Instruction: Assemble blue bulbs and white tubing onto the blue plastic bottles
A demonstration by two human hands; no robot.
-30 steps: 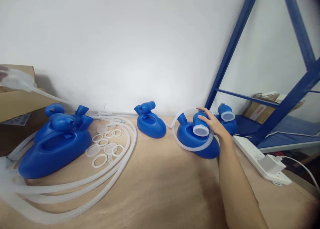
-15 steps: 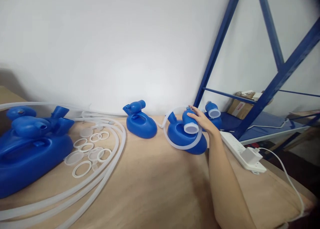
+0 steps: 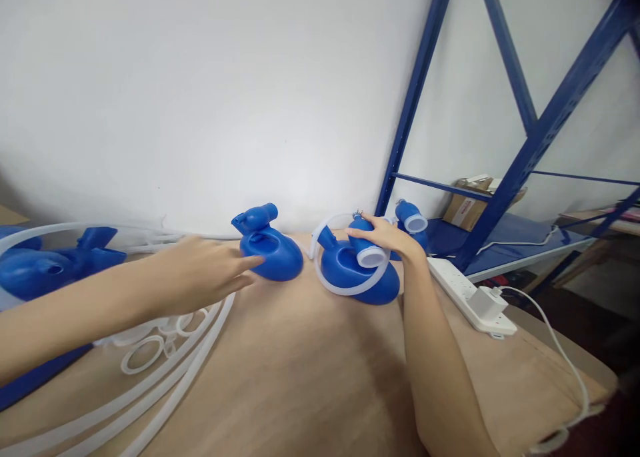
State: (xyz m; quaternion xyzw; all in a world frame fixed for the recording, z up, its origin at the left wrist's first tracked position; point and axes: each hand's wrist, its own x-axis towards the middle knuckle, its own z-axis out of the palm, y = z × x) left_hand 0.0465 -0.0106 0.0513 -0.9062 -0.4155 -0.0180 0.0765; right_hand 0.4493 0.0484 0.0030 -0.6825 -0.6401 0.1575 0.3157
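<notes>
My right hand is wrapped over the blue bulb-shaped neck of a plastic urinal bottle with a white rim at its mouth. A clear hose loops around this bottle. Reaching in from the left, my left hand has its fingers stretched out and apart, holding nothing. Its fingertips overlap the lower left side of a second blue urinal bottle; I cannot tell whether they touch. Beneath that arm lie pale rings and long clear hoses, partly covered.
More blue bottles stand at the far left, partly hidden by my arm. Another blue bottle is behind my right hand. A white power strip with a plugged-in adapter lies right, before a blue metal rack holding a cardboard box.
My left hand has come into view from the left, across the rings and hoses towards the middle bottle. My right hand stays on its bottle. The view has shifted slightly right.
</notes>
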